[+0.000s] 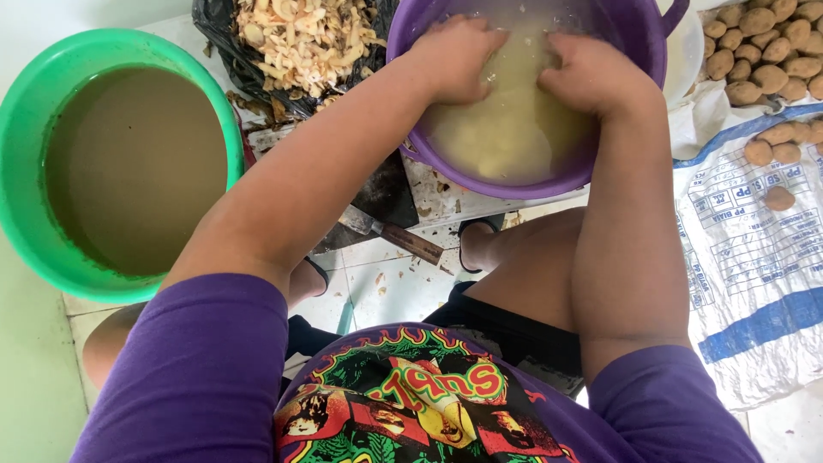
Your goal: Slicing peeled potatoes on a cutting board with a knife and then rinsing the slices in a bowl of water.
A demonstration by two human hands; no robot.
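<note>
Purple sleeves (pixel 197 369) nearest. Left hand (pixel 454 56), right hand (pixel 591 73) sunk in purple tub (pixel 514 184) of cloudy water; fingers hidden, grip unclear to me. Pale potatoes (pixel 506 159) submerged between them. I'd rub gently, keep water inside.

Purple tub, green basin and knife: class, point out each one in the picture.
Purple tub (pixel 514 184): head view, on its near rim.
Green basin (pixel 219 94): head view, on its right rim.
Knife (pixel 411 243): head view, on its wooden handle.
</note>
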